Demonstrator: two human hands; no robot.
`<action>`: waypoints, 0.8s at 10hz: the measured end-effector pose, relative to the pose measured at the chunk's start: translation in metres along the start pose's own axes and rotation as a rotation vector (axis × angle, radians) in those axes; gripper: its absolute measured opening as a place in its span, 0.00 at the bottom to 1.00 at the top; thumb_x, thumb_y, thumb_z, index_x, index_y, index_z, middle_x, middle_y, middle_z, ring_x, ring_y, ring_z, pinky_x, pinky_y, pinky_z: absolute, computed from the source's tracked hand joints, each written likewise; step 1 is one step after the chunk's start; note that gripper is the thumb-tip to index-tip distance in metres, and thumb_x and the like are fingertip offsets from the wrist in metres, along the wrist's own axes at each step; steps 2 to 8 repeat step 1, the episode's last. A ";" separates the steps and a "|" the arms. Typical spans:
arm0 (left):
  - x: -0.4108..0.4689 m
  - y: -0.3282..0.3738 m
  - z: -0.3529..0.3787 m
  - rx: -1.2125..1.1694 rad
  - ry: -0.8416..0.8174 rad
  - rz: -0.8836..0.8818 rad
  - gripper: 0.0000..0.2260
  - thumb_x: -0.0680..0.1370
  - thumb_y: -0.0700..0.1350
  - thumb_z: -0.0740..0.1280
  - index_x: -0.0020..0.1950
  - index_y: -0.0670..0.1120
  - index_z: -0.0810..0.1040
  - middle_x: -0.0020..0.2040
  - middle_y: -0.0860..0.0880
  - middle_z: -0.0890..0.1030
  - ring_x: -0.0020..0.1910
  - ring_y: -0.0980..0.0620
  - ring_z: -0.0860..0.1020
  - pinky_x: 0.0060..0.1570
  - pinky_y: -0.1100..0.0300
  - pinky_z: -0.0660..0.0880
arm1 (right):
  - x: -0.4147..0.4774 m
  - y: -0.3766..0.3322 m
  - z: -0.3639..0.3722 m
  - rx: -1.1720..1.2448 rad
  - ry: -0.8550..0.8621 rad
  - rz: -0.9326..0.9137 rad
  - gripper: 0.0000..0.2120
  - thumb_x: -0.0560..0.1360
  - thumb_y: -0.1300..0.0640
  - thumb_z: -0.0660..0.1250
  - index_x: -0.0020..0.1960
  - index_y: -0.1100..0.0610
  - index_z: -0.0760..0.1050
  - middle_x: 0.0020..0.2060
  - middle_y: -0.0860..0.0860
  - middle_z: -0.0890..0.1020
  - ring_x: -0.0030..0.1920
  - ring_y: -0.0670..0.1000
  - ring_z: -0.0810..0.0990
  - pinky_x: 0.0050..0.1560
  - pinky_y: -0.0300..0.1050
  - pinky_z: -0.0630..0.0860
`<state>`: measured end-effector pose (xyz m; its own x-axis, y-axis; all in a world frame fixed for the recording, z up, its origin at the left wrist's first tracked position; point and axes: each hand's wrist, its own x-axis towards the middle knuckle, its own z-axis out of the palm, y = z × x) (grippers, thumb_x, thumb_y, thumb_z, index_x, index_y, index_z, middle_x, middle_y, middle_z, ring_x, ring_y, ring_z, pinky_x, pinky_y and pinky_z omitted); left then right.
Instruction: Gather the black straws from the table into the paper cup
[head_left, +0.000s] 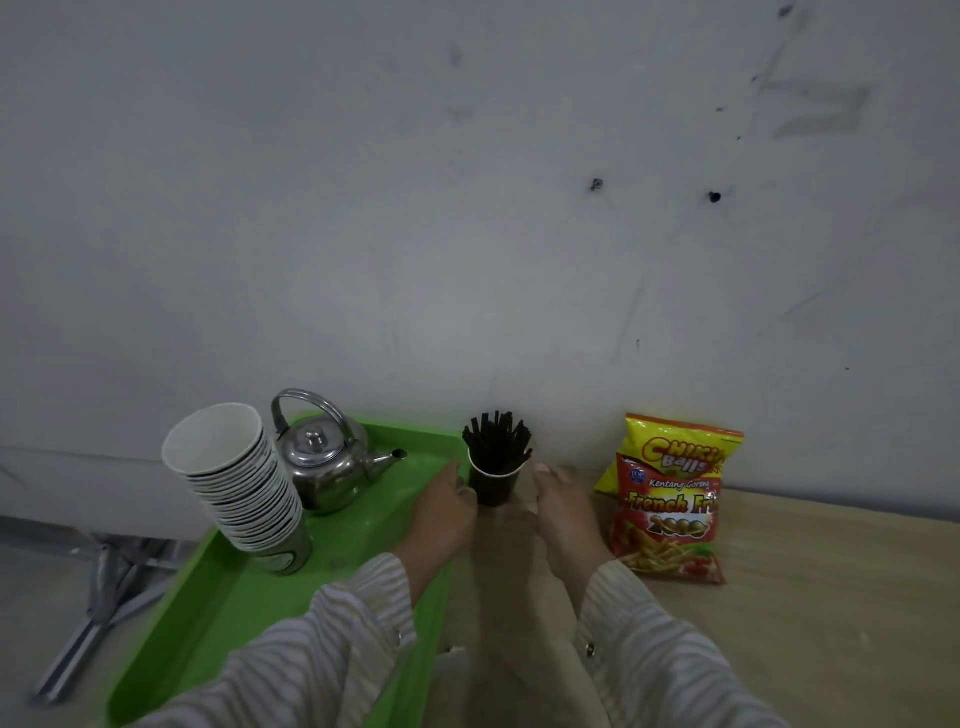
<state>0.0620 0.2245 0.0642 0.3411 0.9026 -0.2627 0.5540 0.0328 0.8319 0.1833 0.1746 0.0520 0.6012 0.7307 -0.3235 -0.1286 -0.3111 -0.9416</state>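
Observation:
A dark paper cup (493, 487) stands on the wooden table near the wall. Several black straws (497, 439) stick upright out of it. My left hand (445, 512) lies just left of the cup, over the tray's right edge, fingers apart and holding nothing. My right hand (563, 512) rests on the table just right of the cup, fingers loosely extended, empty. Neither hand clearly touches the cup. I see no loose straws on the table.
A green tray (218, 613) at the left holds a tilted stack of white paper cups (239, 483) and a steel kettle (327, 462). Two snack bags (670, 499) stand at the right by the wall. A metal stand (98, 608) is off the table's left.

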 end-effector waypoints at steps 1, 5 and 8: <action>-0.024 -0.002 -0.003 0.024 -0.008 0.035 0.22 0.77 0.37 0.59 0.70 0.43 0.62 0.69 0.40 0.70 0.58 0.43 0.74 0.54 0.57 0.72 | -0.018 0.001 -0.007 -0.004 0.037 0.042 0.05 0.76 0.54 0.61 0.42 0.49 0.71 0.40 0.51 0.75 0.48 0.55 0.74 0.60 0.63 0.73; -0.024 -0.002 -0.003 0.024 -0.008 0.035 0.22 0.77 0.37 0.59 0.70 0.43 0.62 0.69 0.40 0.70 0.58 0.43 0.74 0.54 0.57 0.72 | -0.018 0.001 -0.007 -0.004 0.037 0.042 0.05 0.76 0.54 0.61 0.42 0.49 0.71 0.40 0.51 0.75 0.48 0.55 0.74 0.60 0.63 0.73; -0.024 -0.002 -0.003 0.024 -0.008 0.035 0.22 0.77 0.37 0.59 0.70 0.43 0.62 0.69 0.40 0.70 0.58 0.43 0.74 0.54 0.57 0.72 | -0.018 0.001 -0.007 -0.004 0.037 0.042 0.05 0.76 0.54 0.61 0.42 0.49 0.71 0.40 0.51 0.75 0.48 0.55 0.74 0.60 0.63 0.73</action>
